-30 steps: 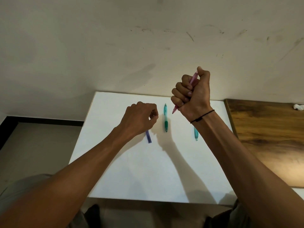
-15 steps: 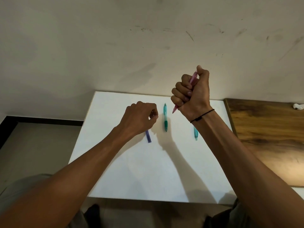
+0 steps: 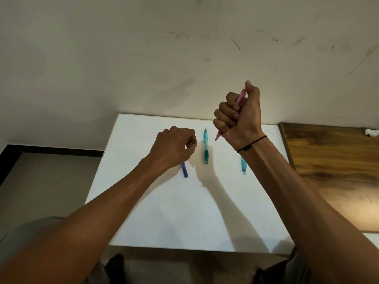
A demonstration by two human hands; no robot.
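Note:
My right hand (image 3: 241, 115) is raised above the white table (image 3: 174, 218) in a fist that grips a pink pen (image 3: 240, 97), thumb on its upper end, tip pointing down-left. My left hand (image 3: 174, 147) is curled low over a blue pen (image 3: 185, 170), whose near end sticks out below the hand; whether the fingers grip it is hidden. A green pen (image 3: 205, 146) lies between my hands. A light teal pen (image 3: 243, 166) lies partly behind my right forearm.
A dark wooden board (image 3: 332, 171) adjoins the table on the right, with a small white object (image 3: 371, 132) at its far corner. A scuffed wall stands right behind the table. Bare floor lies to the left.
Almost nothing has moved. My right fist with the pink pen has risen very slightly; my left hand stays over the blue pen.

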